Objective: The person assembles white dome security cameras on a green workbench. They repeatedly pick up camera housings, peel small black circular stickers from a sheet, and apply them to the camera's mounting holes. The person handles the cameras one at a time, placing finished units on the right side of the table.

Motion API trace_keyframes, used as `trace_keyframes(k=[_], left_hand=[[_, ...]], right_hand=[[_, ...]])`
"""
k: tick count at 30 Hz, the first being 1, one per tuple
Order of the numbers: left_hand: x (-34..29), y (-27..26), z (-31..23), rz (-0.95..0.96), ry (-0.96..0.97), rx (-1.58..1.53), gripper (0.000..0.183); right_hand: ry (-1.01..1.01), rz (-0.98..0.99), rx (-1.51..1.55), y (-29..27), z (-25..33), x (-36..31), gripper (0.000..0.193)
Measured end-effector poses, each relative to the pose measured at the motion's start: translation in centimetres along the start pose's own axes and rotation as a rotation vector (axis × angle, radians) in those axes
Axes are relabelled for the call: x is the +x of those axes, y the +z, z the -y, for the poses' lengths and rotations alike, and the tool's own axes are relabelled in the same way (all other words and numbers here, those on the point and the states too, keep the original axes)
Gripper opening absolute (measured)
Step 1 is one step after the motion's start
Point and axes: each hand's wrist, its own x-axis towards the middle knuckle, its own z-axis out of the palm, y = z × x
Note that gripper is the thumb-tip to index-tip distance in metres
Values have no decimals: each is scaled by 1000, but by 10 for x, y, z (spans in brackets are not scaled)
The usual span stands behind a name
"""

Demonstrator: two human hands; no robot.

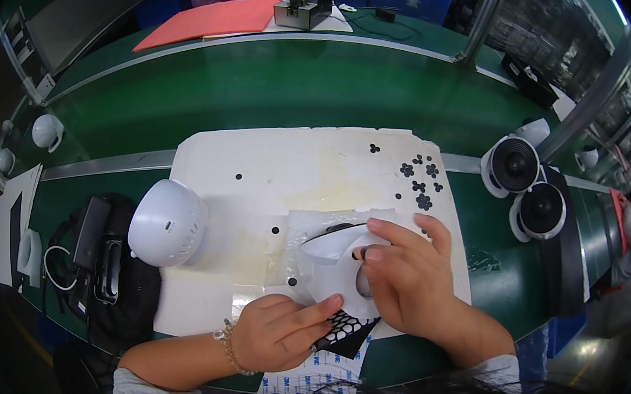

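A white rounded housing [327, 264] with a dark top edge lies tilted on a clear plastic wrap, just in front of me. My left hand [280, 335] steadies its near edge with the index finger stretched out, the other fingers half curled. Under those fingertips is a black sheet with white round spots [349, 332], partly covered. My right hand [411, 278] is over the housing's right side, thumb and index finger pinching a small black round pad [358, 254]; its other fingers are raised. A printed white backing sheet [310, 379] sticks out below the left hand.
Beneath the work lies a worn white board [251, 143] with loose black pads [424, 202] at its far right. Another white housing [167, 224] stands left, beside a black bag [135, 293]. Speaker units [514, 165] are at right; a metal box [303, 5] sits on the back shelf.
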Motion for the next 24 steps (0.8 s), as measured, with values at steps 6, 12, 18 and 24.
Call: trace_keyframes(k=[6,12,18,24], left_hand=[[5,-4,-5,5,-53,37,12],[3,0,-5,-2,-65,29,13],[0,0,-2,14,-32,4,35],[6,-2,-6,6,-80,24,11]], right_hand=[[119,-19,91,-13,1,-19,23],[297,54,351,-2,9,-41,6],[311,63,393,1,11,-42,5],[268,44,352,4,12,-45,6]])
